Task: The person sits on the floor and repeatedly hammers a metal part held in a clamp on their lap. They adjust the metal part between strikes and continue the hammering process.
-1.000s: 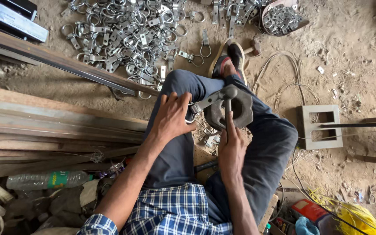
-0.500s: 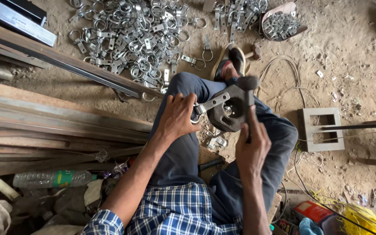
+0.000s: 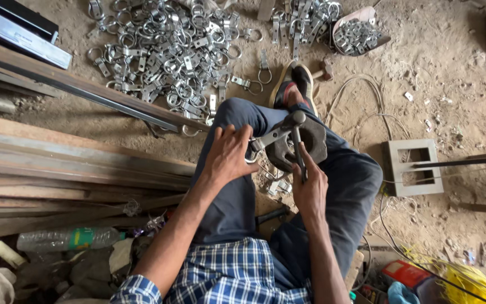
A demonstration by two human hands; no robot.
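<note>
The right hand (image 3: pixel 310 188) is gripping the thin dark handle of a hammer (image 3: pixel 297 141), fingers wrapped snugly around the lower part of the shaft. The hammer's long axis is running nearly straight away from the person, its small rounded steel head pointing toward the shoe (image 3: pixel 295 84) and sitting over a chunky dark metal block (image 3: pixel 310 147) — a worn, rounded lump resting on the lap between the knees. The left hand (image 3: pixel 229 157) is lying just left of that block, fingers spread and curled, pinching a flat, bright steel strap piece (image 3: pixel 265 139) against the block's upper edge; the strap is slanting up and to the right, toward the hammer head.

Beyond the block, past the shoe, a wide scatter of shiny galvanised clamps with ring ends (image 3: pixel 164 50) is covering the sandy floor, and a dish heaped with small metal parts (image 3: pixel 358 34) is sitting further right of them. Left of the block, long rusty steel bars and angle sections (image 3: pixel 74 163) are lying stacked, with a clear plastic bottle (image 3: pixel 66 239) below them. Right of the block, a pale square frame-shaped block (image 3: pixel 414 167) is resting on the dirt, cables trailing near it.
</note>
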